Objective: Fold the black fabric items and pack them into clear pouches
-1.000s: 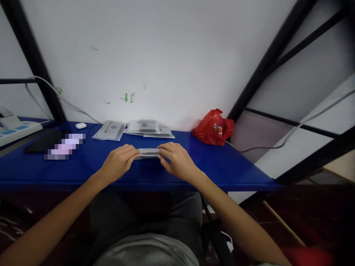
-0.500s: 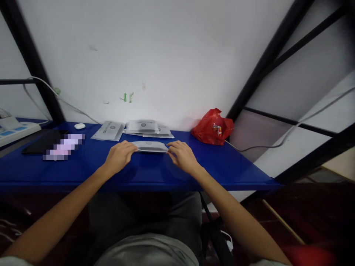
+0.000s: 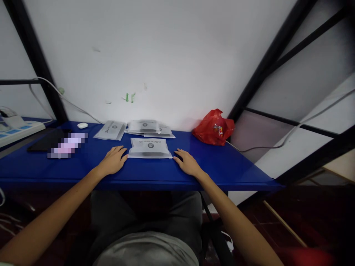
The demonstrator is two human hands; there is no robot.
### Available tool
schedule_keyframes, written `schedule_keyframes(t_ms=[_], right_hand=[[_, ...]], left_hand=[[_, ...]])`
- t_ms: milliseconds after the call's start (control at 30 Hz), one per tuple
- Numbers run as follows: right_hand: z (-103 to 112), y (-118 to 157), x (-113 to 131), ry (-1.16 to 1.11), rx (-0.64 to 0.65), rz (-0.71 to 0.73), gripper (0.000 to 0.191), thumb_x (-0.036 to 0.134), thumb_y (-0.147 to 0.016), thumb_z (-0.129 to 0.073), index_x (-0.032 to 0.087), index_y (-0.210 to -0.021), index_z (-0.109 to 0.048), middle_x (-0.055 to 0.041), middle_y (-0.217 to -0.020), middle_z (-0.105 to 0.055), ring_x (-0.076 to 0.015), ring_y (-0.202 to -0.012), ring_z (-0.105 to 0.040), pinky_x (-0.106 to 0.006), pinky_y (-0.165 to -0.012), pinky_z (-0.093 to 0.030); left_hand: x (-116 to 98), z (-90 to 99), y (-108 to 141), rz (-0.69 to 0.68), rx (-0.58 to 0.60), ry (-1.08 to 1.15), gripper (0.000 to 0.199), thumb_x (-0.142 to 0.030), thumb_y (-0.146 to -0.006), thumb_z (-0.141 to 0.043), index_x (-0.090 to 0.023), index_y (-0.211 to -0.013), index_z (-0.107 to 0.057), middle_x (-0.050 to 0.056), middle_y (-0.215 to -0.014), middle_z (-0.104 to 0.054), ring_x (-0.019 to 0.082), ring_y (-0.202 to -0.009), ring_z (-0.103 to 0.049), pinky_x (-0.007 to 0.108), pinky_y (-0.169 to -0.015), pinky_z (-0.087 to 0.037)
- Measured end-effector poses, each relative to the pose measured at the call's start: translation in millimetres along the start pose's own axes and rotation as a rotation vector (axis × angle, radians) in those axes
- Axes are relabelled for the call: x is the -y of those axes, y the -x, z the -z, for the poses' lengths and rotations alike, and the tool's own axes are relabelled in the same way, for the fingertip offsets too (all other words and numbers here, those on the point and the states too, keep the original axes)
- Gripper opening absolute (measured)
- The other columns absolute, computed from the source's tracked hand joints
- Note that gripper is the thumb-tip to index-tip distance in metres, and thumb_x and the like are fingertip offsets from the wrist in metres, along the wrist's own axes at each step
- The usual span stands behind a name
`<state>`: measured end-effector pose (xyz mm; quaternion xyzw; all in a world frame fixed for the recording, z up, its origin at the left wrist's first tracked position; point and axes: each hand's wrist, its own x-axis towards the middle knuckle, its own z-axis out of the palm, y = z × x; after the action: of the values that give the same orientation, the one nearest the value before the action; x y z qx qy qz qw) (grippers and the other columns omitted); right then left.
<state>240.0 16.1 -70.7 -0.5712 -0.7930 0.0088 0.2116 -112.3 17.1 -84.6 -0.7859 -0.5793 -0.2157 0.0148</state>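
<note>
Frosted white plastic: the packet point(image 3: 150, 148) lies on the blue table point(image 3: 152, 171), the left hand point(image 3: 113, 161) and right hand point(image 3: 187, 162) just beside its ends, fingers loosely parted, gripping nothing. Setting-down looks done; lifting it again would call for pinched edges. Half a second ago, both hands held it!

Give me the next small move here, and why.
Probably ease the left hand and right hand inward to grip the front packet by its ends. It lies on the blue table in front of the other packets, with an open hand beside each end, neither holding it.
</note>
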Motion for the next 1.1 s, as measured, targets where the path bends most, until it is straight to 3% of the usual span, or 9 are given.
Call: schedule_keyframes(t_ms=[300, 500, 633, 733, 833, 1000, 1100], right_hand=[[3.4, 0.6, 3.6, 0.008, 0.011, -0.015, 0.043, 0.036, -0.090, -0.047, 0.011, -0.124, -0.057, -0.0168, -0.134, -0.051, -0.0272, -0.128, -0.045, -0.044, -0.107, -0.035], [3.9, 0.1, 4.9, 0.011, 0.035, -0.034, 0.043, 0.035, -0.091, -0.046, 0.011, -0.125, -0.056, -0.0157, -0.135, -0.051, -0.0269, -0.129, -0.043, -0.042, -0.108, -0.033], [3.2, -0.5, 2.4, -0.032, 0.015, -0.028, 0.041, 0.033, -0.091, -0.045, 0.011, -0.122, -0.059, -0.0159, -0.133, -0.053, -0.0256, -0.127, -0.045, -0.041, -0.107, -0.033], [3.0, -3.7, 5.4, -0.118, -0.021, -0.009, 0.036, 0.035, -0.092, -0.042, 0.016, -0.110, -0.066, -0.0128, -0.126, -0.059, -0.0234, -0.124, -0.049, -0.040, -0.105, -0.035], [3.2, -11.0, 17.4, -0.176, -0.041, -0.028, 0.036, 0.037, -0.091, -0.042, 0.017, -0.093, -0.071, -0.0123, -0.123, -0.062, -0.0230, -0.121, -0.051, -0.038, -0.103, -0.037], [4.2, -26.5, 40.3, -0.221, -0.022, -0.157, 0.023, 0.029, -0.083, -0.056, 0.017, -0.069, -0.070, -0.0128, -0.116, -0.065, -0.0246, -0.114, -0.057, -0.035, -0.098, -0.040], [5.7, -31.2, 44.0, -0.284, -0.021, -0.236, 0.021, 0.023, -0.079, -0.059, 0.018, -0.060, -0.067, -0.0097, -0.113, -0.067, -0.0241, -0.109, -0.060, -0.034, -0.096, -0.041]], left_hand=[[-1.3, 0.2, 0.5, -0.014, -0.012, -0.011, 0.049, -0.045, -0.091, -0.033, -0.017, -0.123, -0.056, 0.015, -0.133, -0.052, 0.032, -0.124, -0.045, 0.050, -0.100, -0.037], [-11.2, 7.9, 1.7, 0.079, 0.144, -0.071, 0.055, -0.043, -0.091, -0.028, -0.013, -0.134, -0.047, 0.013, -0.144, -0.041, 0.030, -0.133, -0.034, 0.046, -0.108, -0.028], [-13.0, 11.6, 1.3, 0.076, 0.129, -0.048, 0.055, -0.039, -0.091, -0.027, -0.011, -0.133, -0.048, 0.013, -0.142, -0.043, 0.030, -0.132, -0.034, 0.044, -0.108, -0.028], [-13.0, 11.9, -3.9, 0.086, 0.079, 0.033, 0.050, -0.035, -0.090, -0.026, -0.012, -0.122, -0.057, 0.013, -0.134, -0.052, 0.028, -0.126, -0.043, 0.043, -0.105, -0.033], [-16.6, 11.6, -14.0, 0.118, 0.043, 0.134, 0.050, -0.042, -0.090, -0.026, -0.015, -0.103, -0.066, 0.013, -0.120, -0.062, 0.028, -0.114, -0.053, 0.041, -0.098, -0.039], [-28.5, 16.2, -31.4, 0.194, 0.089, 0.166, 0.036, -0.039, -0.085, -0.041, -0.017, -0.071, -0.067, 0.012, -0.095, -0.069, 0.028, -0.097, -0.061, 0.038, -0.088, -0.043], [-34.5, 20.6, -37.3, 0.274, 0.097, 0.226, 0.027, -0.033, -0.081, -0.048, -0.019, -0.066, -0.066, 0.010, -0.091, -0.071, 0.027, -0.094, -0.062, 0.036, -0.085, -0.044]])
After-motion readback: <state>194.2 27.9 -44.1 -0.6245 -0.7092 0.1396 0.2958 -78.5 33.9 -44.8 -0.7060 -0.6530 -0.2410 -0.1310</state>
